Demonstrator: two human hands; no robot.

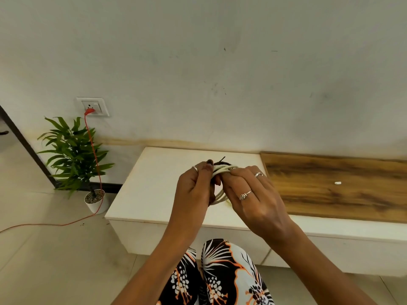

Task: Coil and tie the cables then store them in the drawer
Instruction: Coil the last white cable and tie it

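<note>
Pale plaster wall fills the top of our head view, and below it runs a low white cabinet (154,194) with a wood-grain panel (330,190) set into its top, off to the right of where we hold.

Over the white part, both our hands meet on one white cable coil (222,169). Our left hand (193,190) curls round the coil's left side, thumb on top; our right hand (248,194) pinches the strands from the other side, fingertips pressed on the bundle. A thin dark tie (221,160) sticks up just above the grip, its end free, so we judge the tying is under way and not yet finished.

The coil looks light and springy: several soft loops that would fan apart if we let go. We judge the best hold is right where the strands cross, beside the tie, squeezing them flat together.

Counting: one white coil in hand, one dark tie, one small white piece (337,183) lying on the wood panel well right of the grip. One orange cable (93,150) hangs from the wall socket (93,106), far left of our hands, past one potted plant (74,155). No drawer front shows clearly.
</note>
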